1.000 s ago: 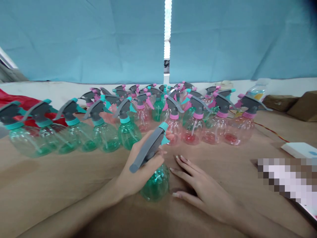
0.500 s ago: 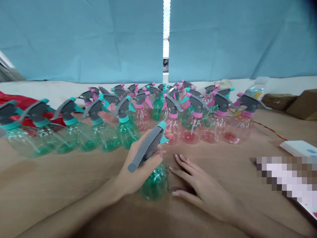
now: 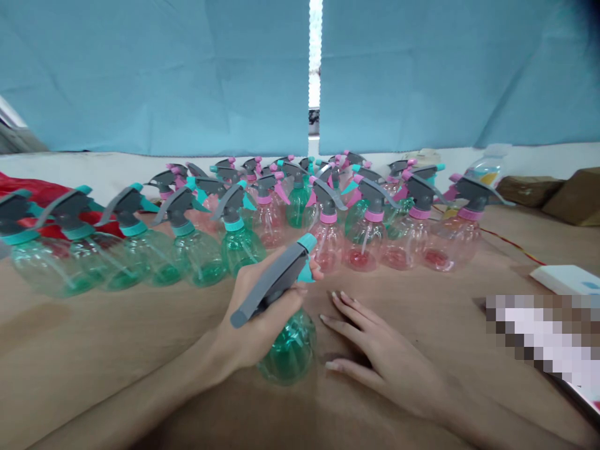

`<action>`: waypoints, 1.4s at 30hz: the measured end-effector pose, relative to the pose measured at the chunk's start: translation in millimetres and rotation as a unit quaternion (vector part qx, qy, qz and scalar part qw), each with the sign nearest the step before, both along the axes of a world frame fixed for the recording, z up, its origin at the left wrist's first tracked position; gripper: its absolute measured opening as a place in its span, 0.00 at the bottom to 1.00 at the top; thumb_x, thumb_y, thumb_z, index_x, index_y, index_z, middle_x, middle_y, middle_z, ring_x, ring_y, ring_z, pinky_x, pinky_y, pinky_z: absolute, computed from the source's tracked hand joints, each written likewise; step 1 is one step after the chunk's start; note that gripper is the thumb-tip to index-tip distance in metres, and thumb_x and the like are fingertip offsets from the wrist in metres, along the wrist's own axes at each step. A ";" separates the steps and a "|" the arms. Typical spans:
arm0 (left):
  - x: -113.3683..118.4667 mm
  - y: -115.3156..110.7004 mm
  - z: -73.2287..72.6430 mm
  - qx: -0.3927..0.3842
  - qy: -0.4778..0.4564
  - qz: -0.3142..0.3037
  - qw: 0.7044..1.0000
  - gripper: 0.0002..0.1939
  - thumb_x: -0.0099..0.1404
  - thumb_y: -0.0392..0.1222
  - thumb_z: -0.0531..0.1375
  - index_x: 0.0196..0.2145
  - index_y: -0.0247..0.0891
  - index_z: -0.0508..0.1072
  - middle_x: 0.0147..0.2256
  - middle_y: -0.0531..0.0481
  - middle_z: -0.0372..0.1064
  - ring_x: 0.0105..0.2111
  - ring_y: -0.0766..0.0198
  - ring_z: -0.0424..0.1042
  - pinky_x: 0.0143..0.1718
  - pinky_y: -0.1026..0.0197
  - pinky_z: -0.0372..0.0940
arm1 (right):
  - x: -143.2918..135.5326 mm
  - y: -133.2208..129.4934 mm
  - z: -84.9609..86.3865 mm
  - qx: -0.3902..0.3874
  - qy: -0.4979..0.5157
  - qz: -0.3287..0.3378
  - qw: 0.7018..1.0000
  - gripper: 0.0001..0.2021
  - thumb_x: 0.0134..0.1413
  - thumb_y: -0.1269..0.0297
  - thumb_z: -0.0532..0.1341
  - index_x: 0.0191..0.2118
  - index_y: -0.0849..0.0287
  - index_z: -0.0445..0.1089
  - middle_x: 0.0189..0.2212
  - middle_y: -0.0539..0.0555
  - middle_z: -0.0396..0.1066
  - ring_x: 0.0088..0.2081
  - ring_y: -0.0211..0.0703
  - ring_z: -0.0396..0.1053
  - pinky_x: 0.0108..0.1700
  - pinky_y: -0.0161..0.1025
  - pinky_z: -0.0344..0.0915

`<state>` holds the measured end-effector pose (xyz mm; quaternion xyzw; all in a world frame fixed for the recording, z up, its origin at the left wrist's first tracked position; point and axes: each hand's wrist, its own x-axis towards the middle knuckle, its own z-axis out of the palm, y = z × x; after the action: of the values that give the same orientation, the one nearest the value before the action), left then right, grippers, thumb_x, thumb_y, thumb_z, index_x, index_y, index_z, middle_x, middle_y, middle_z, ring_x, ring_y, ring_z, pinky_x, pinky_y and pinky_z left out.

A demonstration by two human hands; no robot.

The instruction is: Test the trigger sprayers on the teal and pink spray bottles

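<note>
1. One green spray bottle (image 3: 290, 353): at the near side of the worktop (image 3: 117, 331), gripped by the left hand (image 3: 257, 337), fingers curled around its spray head.
2. Right hand (image 3: 379, 356): palm down, fingers spread, just beside the bottle.
3. Green bottles (image 3: 199, 262) and pink bottles (image 3: 327, 247): standing beyond.

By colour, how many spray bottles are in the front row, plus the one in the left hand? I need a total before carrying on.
Green front-row bottles: 5
Pink front-row bottles: 4
Green held bottle, in the left hand: 1
Total: 10 (6 green, 4 pink)
</note>
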<state>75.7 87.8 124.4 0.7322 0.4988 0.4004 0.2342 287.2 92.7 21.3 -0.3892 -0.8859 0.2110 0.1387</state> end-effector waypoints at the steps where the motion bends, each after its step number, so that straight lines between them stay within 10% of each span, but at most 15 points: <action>1: -0.5 -0.1 0.1 -0.009 -0.013 -0.018 1.000 0.07 0.58 0.38 0.53 0.33 0.43 0.70 0.20 0.59 0.56 0.18 0.68 0.56 0.21 0.64 0.57 | 0.1 0.3 -0.3 -0.001 0.000 0.001 1.000 0.32 0.58 0.42 0.52 0.62 0.53 0.56 0.67 0.54 0.40 0.66 0.53 0.38 0.64 0.53 0.44; 42: 0.6 4.7 -13.7 -0.026 -0.084 -0.015 0.996 0.02 0.62 0.40 0.55 0.32 0.44 0.63 0.23 0.58 0.62 0.22 0.65 0.62 0.24 0.60 0.57 | 0.9 0.1 -0.1 0.007 0.000 0.002 1.000 0.31 0.58 0.42 0.51 0.62 0.53 0.57 0.67 0.55 0.40 0.66 0.53 0.38 0.64 0.54 0.44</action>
<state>76.3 92.6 110.7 0.6967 0.4768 0.4440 0.3003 288.0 92.8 21.2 -0.3867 -0.8880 0.2051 0.1407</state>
